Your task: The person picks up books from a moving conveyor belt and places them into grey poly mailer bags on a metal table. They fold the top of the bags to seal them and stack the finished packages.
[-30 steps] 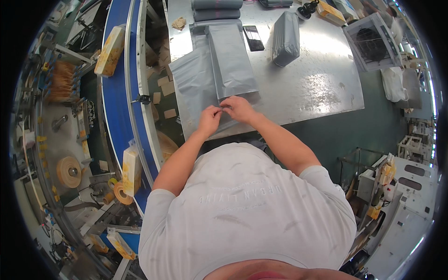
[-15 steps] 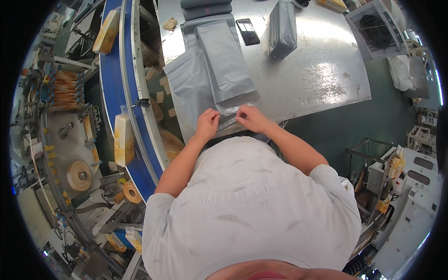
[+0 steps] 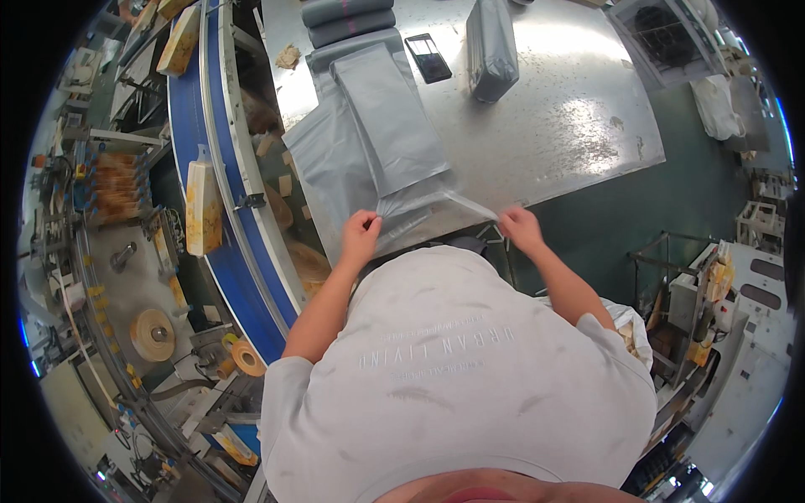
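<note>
A grey plastic mailing bag (image 3: 390, 117) lies flat on the metal table, on top of other grey bags (image 3: 323, 147). My left hand (image 3: 360, 235) is closed in a pinch on the near left edge of the bag's opening. Out past the bag's near right corner, my right hand (image 3: 521, 230) pinches the end of a thin whitish strip (image 3: 471, 205). The strip stretches taut from the bag's flap to those fingers, its far part still along the flap.
A wrapped grey block-shaped package (image 3: 493, 54) stands on the metal table (image 3: 562, 117), with a dark phone (image 3: 428, 59) left of it. Rolled grey bags (image 3: 350, 21) lie at the back. Along the left runs a blue conveyor (image 3: 191, 126) carrying yellow-and-white packs (image 3: 204, 210).
My right hand has moved right, away from the left one, drawing the strip out from the flap. My left hand stays near the bag's edge. Packs on the conveyor have shifted away from me.
</note>
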